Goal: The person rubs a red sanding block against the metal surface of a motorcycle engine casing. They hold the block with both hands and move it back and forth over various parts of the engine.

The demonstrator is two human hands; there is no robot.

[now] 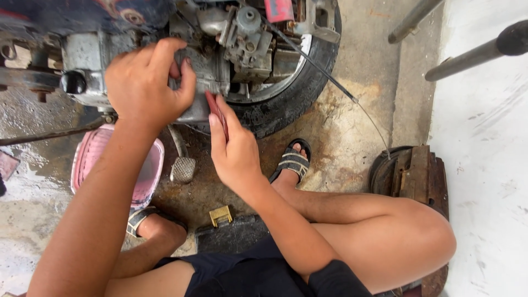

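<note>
Two hands work at one small engine (220,49): left hand (146,82) curled against its casing, right hand (234,148) pinching one red-handled tool (216,110) just below.

There is a single view, from a camera worn on the person's head. It looks steeply down over the forearms and bent knees to the wet concrete floor (341,132). It sits close: the left hand (146,82) and right hand (234,148) fill the middle of the frame. Just beyond the fingers (220,118), at the top edge, the engine block (242,44) and tyre (297,93) are cut off, so the machine's upper part probably lies outside the frame.
</note>
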